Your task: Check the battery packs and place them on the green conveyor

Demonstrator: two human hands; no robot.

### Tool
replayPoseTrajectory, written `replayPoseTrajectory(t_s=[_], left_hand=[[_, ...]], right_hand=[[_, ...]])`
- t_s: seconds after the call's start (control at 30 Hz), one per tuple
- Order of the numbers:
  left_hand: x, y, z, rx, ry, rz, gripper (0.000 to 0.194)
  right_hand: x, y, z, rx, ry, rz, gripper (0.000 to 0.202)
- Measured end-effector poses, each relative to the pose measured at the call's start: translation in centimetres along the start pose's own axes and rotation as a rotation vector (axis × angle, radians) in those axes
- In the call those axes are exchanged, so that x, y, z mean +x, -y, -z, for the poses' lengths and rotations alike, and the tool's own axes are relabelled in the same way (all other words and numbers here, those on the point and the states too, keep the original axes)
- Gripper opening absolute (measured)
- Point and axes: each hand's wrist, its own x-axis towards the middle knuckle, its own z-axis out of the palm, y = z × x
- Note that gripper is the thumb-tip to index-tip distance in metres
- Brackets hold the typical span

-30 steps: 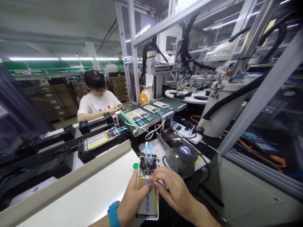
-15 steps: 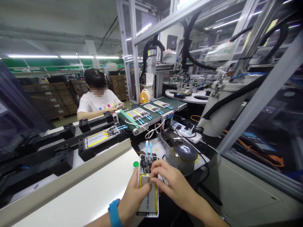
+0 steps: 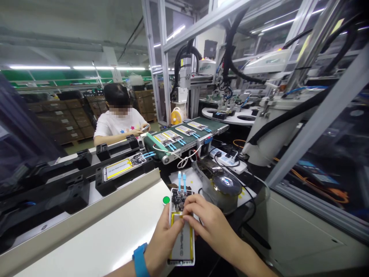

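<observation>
An open power bank (image 3: 182, 242) with a white shell, a grey battery edged in yellow tape, a dark circuit board and two blue cable tabs is held upright in front of me. My left hand (image 3: 165, 234) is closed around its left side, thumb lying on the battery. Above that thumb, the fingers of my right hand (image 3: 206, 217) are pinched together where battery and board meet. Whatever is between those fingertips is too small to make out. A second open power bank (image 3: 122, 168) lies in a black fixture (image 3: 100, 188) to the left.
Several open power banks rest on a green conveyor (image 3: 198, 134) ahead. A green button (image 3: 166, 200) sits by the white worktop (image 3: 115, 227). A tape dispenser (image 3: 220, 184) and a power strip (image 3: 229, 161) stand right. Opposite, a co-worker (image 3: 119, 119) handles a small part.
My left thumb has moved slightly up toward my right fingertips. Both hands stay on the power bank, and the view has shifted a little.
</observation>
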Motion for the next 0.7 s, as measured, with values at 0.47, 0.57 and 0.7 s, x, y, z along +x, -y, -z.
replayPoseTrajectory(t_s=[0.47, 0.57, 0.7], left_hand=[[-0.3, -0.3, -0.4, -0.222, 0.084, 0.053, 0.028], [-0.1, -0.4, -0.5, -0.221, 0.039, 0.07, 0.029], [-0.1, -0.3, -0.4, -0.208, 0.071, 0.054, 0.03]], right_hand=[[-0.7, -1.9, -2.2, 0.552, -0.417, -0.307, 0.031], [-0.6, -1.7, -2.7, 0.732, -0.373, -0.41, 0.044], [-0.2, -0.5, -2.5, 0.921, -0.324, -0.468, 0.044]])
